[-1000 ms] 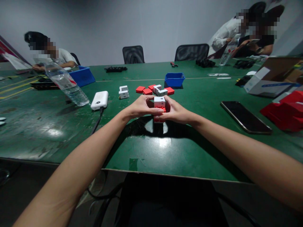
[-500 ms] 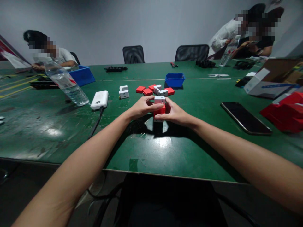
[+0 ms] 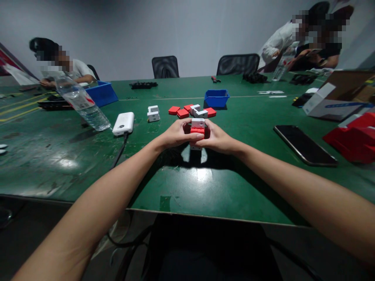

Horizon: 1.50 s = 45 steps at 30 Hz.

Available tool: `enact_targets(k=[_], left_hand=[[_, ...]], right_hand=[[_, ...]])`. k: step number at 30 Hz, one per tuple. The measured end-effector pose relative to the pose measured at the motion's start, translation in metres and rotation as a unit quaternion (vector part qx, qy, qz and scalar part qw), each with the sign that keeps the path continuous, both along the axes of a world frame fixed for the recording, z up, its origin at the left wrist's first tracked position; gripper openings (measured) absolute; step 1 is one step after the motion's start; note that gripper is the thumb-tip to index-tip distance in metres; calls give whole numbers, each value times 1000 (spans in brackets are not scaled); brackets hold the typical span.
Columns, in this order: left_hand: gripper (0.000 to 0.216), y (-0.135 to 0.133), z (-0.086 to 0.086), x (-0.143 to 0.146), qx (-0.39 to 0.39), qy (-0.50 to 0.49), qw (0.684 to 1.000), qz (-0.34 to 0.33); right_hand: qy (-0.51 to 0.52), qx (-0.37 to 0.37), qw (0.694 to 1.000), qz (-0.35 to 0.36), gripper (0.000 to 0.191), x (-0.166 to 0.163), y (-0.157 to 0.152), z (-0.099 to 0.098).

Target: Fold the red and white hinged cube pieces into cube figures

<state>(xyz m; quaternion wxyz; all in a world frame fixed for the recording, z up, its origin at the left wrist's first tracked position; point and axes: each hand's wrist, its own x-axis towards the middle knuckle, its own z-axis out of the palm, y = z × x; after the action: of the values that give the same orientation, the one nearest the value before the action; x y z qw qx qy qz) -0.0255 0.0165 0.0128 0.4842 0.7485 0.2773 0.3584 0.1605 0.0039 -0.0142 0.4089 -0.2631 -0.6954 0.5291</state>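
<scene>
Between my two hands is a small red and white block (image 3: 197, 130), white at top and bottom with red in the middle. My left hand (image 3: 176, 134) grips it from the left, thumb across its near face. From the right, my right hand (image 3: 218, 138) closes on the same block, its thumb just below the left one. Just beyond lie several flat red pieces (image 3: 183, 113) and some white L-shaped pieces (image 3: 200, 114). Another white piece (image 3: 153, 114) stands to the left of them. My fingers hide the block's sides.
A white power bank (image 3: 123, 123) with a black cable and a tilted water bottle (image 3: 83, 102) are at left. Behind the pieces sits a blue bin (image 3: 216, 98). A phone (image 3: 304, 144), a red object (image 3: 353, 138) and an open cardboard box (image 3: 331, 99) are at right. Other people sit at the far side.
My left thumb has slid down from the white top onto the red middle, beside my right thumb. More of the block's upper part shows now. Both hands stay around it.
</scene>
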Motion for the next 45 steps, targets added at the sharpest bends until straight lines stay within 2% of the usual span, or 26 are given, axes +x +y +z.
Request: enact_targets(k=[16, 23, 28, 34, 38, 41, 45], left_hand=[[54, -1, 2, 0, -13, -13, 999, -28], [50, 2, -2, 2, 14, 17, 1000, 19], [46, 2, -2, 5, 20, 0, 1000, 12], [40, 1, 2, 3, 1, -1, 1000, 10], [43, 2, -4, 5, -24, -20, 999, 25], [48, 5, -12, 11, -68, -76, 993, 55], [52, 6, -19, 19, -156, -156, 970, 97]], right_hand=[[7, 12, 1000, -3, 69, -1, -1, 2], [-6, -20, 999, -34, 68, -4, -4, 5], [-3, -13, 999, -53, 71, -6, -5, 1], [-12, 7, 998, -61, 68, -6, -6, -1], [-5, -11, 999, -53, 67, -7, -7, 0], [16, -40, 998, -48, 75, -8, -7, 0], [43, -92, 995, -25, 104, -7, -4, -3]])
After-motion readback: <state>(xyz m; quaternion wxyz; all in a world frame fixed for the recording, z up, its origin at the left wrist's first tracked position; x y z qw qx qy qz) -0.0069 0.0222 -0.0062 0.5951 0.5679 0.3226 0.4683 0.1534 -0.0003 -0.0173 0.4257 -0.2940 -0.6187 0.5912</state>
